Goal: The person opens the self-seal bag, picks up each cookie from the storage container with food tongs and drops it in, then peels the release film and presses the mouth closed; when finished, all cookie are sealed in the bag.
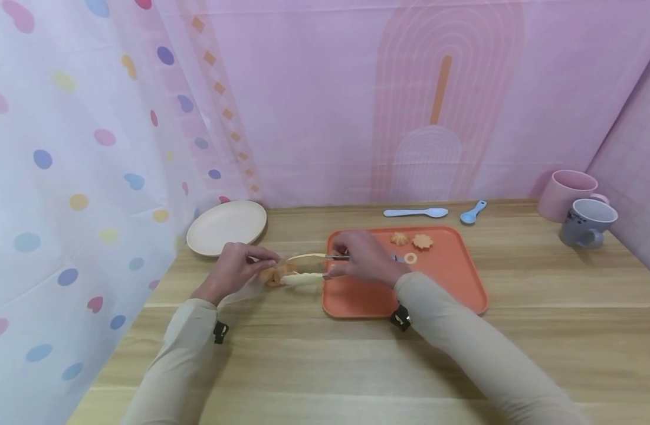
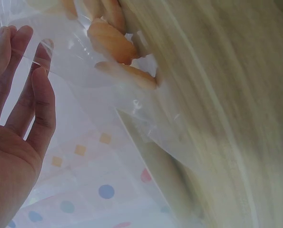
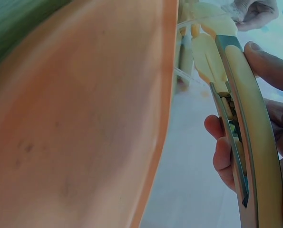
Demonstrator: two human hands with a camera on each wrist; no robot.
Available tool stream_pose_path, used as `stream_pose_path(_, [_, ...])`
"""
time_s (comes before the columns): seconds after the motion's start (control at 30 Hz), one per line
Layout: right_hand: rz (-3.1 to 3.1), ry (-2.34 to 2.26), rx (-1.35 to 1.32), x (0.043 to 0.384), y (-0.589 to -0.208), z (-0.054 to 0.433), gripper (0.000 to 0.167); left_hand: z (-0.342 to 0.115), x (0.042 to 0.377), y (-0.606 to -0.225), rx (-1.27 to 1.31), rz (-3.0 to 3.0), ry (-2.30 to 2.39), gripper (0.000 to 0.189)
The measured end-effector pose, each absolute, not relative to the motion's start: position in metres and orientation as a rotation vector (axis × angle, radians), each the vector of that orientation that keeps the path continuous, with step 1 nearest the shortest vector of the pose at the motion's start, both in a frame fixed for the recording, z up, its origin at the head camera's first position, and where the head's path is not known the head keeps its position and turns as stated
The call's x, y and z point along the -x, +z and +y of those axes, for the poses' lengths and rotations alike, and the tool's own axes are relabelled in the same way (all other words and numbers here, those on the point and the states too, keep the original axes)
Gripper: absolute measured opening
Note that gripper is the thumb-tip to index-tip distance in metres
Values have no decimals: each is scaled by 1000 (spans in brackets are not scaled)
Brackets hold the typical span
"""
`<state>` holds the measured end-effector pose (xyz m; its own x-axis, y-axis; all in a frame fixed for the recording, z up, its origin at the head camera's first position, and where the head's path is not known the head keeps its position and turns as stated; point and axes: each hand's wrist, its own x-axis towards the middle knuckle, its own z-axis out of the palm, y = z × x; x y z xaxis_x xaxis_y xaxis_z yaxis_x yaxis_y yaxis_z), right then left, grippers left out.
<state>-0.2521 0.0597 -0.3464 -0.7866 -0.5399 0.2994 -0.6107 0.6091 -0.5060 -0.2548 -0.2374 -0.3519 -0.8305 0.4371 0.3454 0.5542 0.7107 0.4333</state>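
Observation:
My left hand [image 1: 235,273] pinches the edge of a clear plastic bag [image 1: 246,293] between thumb and fingertips. Several orange-brown biscuits [image 1: 273,276] show through the film, low in the bag; the left wrist view shows more biscuits [image 2: 112,42] close up. Metal tongs [image 3: 251,109] with cream-coloured tips are gripped by my right hand [image 1: 366,260], over the left part of the orange tray [image 1: 436,289]. Their two arms stand apart, tips pointing left at the bag. Whether a biscuit lies between the tips is unclear.
Three small biscuits lie on the tray, among them a flower-shaped one [image 1: 423,241] and a ring [image 1: 410,258]. Behind it are a pale blue spoon [image 1: 416,212] and a blue measuring spoon [image 1: 472,213]. A cream plate [image 1: 226,227] stands back left; pink [image 1: 565,195] and grey [image 1: 585,224] mugs stand right.

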Motion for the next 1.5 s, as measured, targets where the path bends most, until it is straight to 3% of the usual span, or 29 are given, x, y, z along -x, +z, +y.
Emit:
stream_pose_path(0.5, [-2716,906,-950,240,-350,63,42,-236,254,-353,772,-2687,-760,10])
stream_pose_path(1.5, [-2688,606,-522,211,-349,247,40,-238,252,-359,760,-2691,-806,9])
